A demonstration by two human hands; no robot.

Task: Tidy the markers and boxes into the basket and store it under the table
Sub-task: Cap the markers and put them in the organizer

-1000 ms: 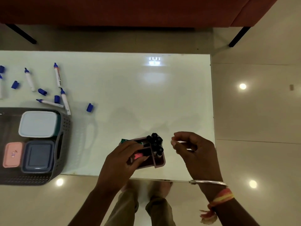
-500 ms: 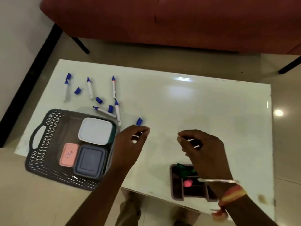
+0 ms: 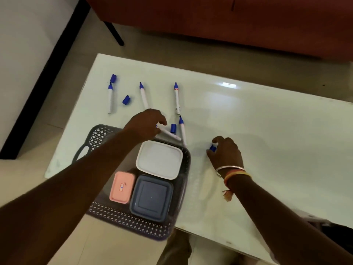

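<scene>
Now the grey basket (image 3: 99,134) sits at the near left edge of the white table (image 3: 267,131), in the lower middle of the frame. Inside it lie a white box (image 3: 159,159), a pink box (image 3: 121,187) and a blue-grey box (image 3: 151,197), close together. Just above the basket, the left hand (image 3: 147,124) curls its fingers over the tip end of one marker (image 3: 170,134); it is not clear whether it holds it. To the right, the right hand (image 3: 226,153) pinches a blue cap (image 3: 212,148) between thumb and fingers. Four more markers (image 3: 177,98) and three loose caps (image 3: 126,100) lie scattered on the table toward the upper left. A red sofa (image 3: 229,16) stands behind.
</scene>
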